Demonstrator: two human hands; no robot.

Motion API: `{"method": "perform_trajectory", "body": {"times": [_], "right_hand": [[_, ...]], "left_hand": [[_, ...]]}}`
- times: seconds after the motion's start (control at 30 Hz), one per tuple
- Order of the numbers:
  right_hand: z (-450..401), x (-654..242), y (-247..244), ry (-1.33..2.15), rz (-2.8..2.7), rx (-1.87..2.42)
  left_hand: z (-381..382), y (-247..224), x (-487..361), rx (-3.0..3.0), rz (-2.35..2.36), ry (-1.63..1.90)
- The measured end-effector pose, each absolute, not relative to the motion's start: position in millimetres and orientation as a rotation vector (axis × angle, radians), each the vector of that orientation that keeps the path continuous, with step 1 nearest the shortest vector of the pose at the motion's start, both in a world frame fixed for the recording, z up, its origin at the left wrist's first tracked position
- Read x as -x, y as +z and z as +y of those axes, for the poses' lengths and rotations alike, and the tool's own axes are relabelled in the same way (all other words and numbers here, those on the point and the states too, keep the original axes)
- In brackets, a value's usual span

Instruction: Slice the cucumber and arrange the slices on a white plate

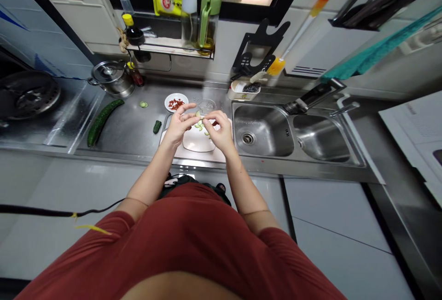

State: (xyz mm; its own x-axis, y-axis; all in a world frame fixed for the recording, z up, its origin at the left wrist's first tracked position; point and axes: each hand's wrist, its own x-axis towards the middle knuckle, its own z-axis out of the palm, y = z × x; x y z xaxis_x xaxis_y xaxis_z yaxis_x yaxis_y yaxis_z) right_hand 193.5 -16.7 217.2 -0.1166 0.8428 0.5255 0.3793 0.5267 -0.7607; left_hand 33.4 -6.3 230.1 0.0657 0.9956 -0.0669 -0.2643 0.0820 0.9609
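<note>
Over a white plate [197, 144], my left hand [178, 126] and my right hand [221, 132] meet fingertip to fingertip. Between them is a thin pale-green cucumber slice [198, 114], pinched by both hands. More cucumber slices [199, 126] lie on the plate just below my fingers, partly hidden. The plate rests on a white cutting board [217, 155]. Behind my left hand stands a white bowl [176, 97] with chopped red pieces, and a clear bowl [207, 104] is behind my fingertips. A cucumber end piece [157, 127] lies to the left.
A whole cucumber [103, 122] and a few slices [143, 104] lie on the steel counter at left. A lidded pot [112, 79] stands behind them, with a wok [27, 95] farther left. To the right is a double sink [264, 129] with a tap [314, 97].
</note>
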Motion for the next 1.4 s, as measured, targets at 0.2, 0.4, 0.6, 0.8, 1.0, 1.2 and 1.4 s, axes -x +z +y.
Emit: {"method": "perform_trajectory", "body": {"times": [0.2, 0.4, 0.6, 0.8, 1.0, 1.2, 1.4], "right_hand": [[-19.4, -198.9, 220.1, 0.360, -1.834, 0.998], [-18.1, -202.4, 219.8, 0.247, -1.907, 0.964], [-17.4, -201.6, 219.6, 0.298, -1.926, 0.953], [-16.4, -200.9, 221.1, 0.411, -1.920, 0.938], [-15.1, -202.1, 221.6, 0.524, -1.893, 0.945], [-12.2, -199.7, 219.6, 0.632, -1.818, 0.927], [-8.8, -197.4, 213.0, 0.719, -1.745, 0.942]], "left_hand": [[-7.6, 232.2, -33.3, -1.029, 0.977, 1.285], [-11.7, 234.1, -37.0, -1.053, 0.962, 1.310], [-13.6, 234.4, -36.4, -1.056, 0.972, 1.310], [-13.2, 230.2, -36.8, -1.120, 0.948, 1.327], [-9.6, 224.2, -38.0, -1.211, 0.940, 1.326], [-8.9, 223.8, -40.6, -1.233, 0.951, 1.341], [-8.3, 220.2, -40.9, -1.260, 0.952, 1.339]]}}
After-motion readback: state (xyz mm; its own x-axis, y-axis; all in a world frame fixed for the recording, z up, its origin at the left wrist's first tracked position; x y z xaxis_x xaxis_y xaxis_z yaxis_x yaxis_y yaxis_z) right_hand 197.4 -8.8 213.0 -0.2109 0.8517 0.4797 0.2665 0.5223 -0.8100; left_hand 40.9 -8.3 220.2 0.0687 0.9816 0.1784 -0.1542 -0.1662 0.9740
